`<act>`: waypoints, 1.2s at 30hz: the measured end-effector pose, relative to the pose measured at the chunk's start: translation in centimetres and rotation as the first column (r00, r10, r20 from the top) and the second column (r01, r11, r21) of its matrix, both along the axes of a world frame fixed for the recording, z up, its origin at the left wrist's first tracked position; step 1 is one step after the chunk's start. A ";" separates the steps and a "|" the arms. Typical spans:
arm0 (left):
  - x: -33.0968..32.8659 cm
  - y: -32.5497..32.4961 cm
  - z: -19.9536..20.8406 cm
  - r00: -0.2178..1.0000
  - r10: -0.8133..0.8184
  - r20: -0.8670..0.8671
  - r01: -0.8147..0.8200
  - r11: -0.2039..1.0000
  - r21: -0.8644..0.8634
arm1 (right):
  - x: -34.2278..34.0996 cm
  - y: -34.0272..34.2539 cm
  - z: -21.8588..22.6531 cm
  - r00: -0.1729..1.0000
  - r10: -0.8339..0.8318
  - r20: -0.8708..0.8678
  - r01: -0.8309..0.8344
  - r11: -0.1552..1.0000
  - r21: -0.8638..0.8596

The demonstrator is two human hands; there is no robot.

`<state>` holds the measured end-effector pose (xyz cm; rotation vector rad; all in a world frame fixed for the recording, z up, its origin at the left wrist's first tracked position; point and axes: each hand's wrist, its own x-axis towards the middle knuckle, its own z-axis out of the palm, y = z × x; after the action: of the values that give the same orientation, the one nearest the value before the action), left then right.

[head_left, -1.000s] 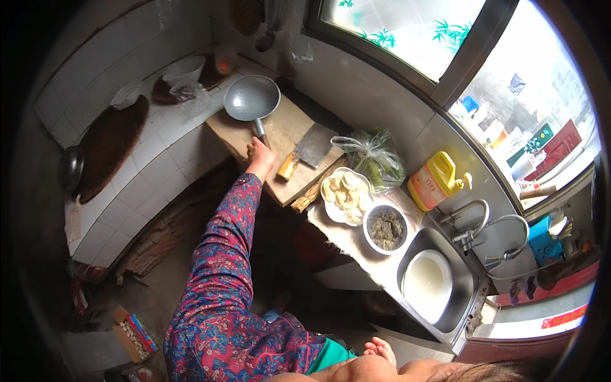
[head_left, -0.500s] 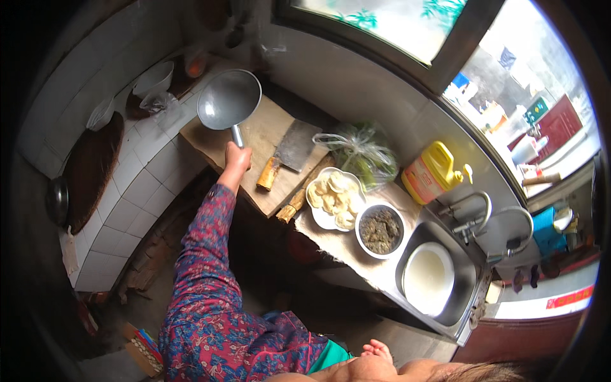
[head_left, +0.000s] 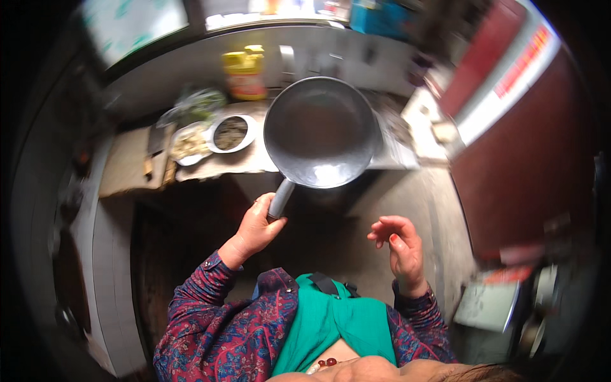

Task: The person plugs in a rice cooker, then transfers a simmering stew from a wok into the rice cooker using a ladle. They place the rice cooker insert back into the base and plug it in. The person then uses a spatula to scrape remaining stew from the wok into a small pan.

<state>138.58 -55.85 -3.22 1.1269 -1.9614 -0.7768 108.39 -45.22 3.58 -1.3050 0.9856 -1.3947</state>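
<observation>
My left hand (head_left: 259,224) is closed round the grey handle of a deep, dark wok (head_left: 320,130). The wok is held up in front of me, with its hollow inside facing me and a bright glint near its lower edge. It hides most of the sink behind it. To the right, my right hand (head_left: 401,245) is raised with its fingers loosely curled and apart, touching nothing. Left of the wok, on the counter, stand a white bowl (head_left: 250,141) of dark, chopped-looking food and a white dish (head_left: 180,158) of pale pieces.
A cleaver (head_left: 154,141) lies on the wooden board (head_left: 121,169) at the far left. Behind the bowls are a plastic bag of greens (head_left: 197,105) and a yellow jug (head_left: 245,73). A dark red cabinet (head_left: 534,165) rises on the right.
The view has swung right. My left hand has brought the wok from above the cutting board to in front of the sink. My right hand has come up into fuller view.
</observation>
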 end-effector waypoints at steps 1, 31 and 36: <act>-3.6 1.3 -0.3 0.991 -0.131 0.001 0.131 0.991 -0.012 | -2.5 3.2 0.3 0.999 -0.054 -0.001 0.054 0.999 0.003; -75.6 45.4 -4.7 -0.048 -0.938 -0.344 0.845 -0.222 0.486 | -42.7 55.5 -8.7 0.206 -0.959 0.195 0.811 0.279 0.515; -82.3 56.7 -3.8 -0.365 -0.837 -0.409 0.824 -0.494 0.277 | -47.2 59.8 -8.2 -0.054 -0.995 0.087 0.916 -0.015 0.400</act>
<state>56.31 0.85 -7.05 -1.1197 -2.4100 -2.3044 61.22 14.63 -4.60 0.2289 1.9092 -2.3513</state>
